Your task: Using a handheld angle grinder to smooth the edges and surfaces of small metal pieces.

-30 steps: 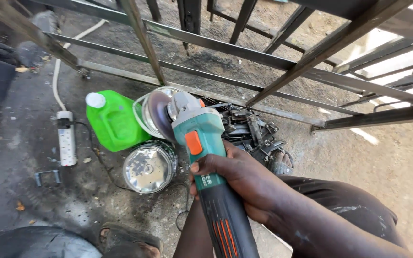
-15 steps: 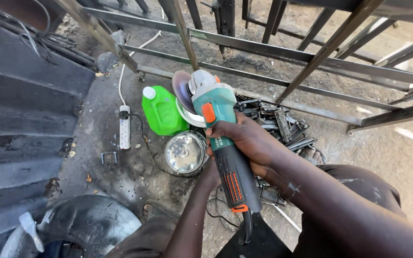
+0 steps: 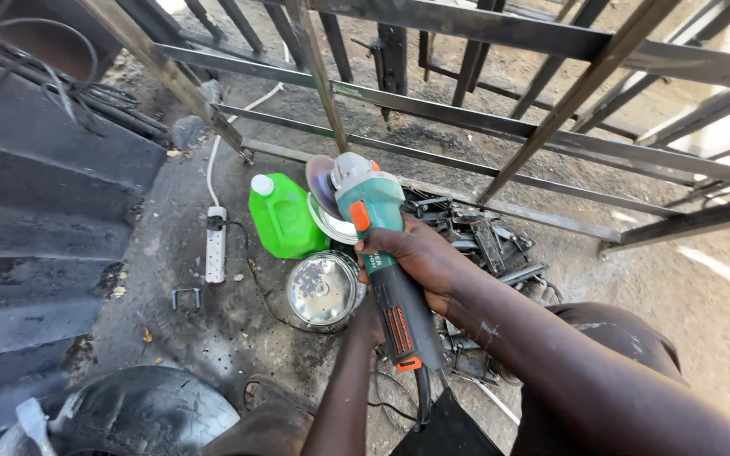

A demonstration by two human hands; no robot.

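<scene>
The right hand [image 3: 420,257] is wrapped tight round the green body of an angle grinder [image 3: 378,253], held up above the ground with its disc [image 3: 323,181] tipped toward the steel frame [image 3: 500,127]. The grinder's dark grip runs down past the wrist, and its cord drops out of sight below.

The left hand is hidden: only the forearm [image 3: 344,380] shows, rising behind the grinder, so its grasp cannot be told.

Just beyond the disc stands a green jug [image 3: 280,219] with a white cap, partly covered by the grinder. A shiny tin [image 3: 323,289] sits on the ground below it. A white power strip [image 3: 215,245] lies left. Metal scraps [image 3: 483,241] right of the hand are hard to make out.
</scene>
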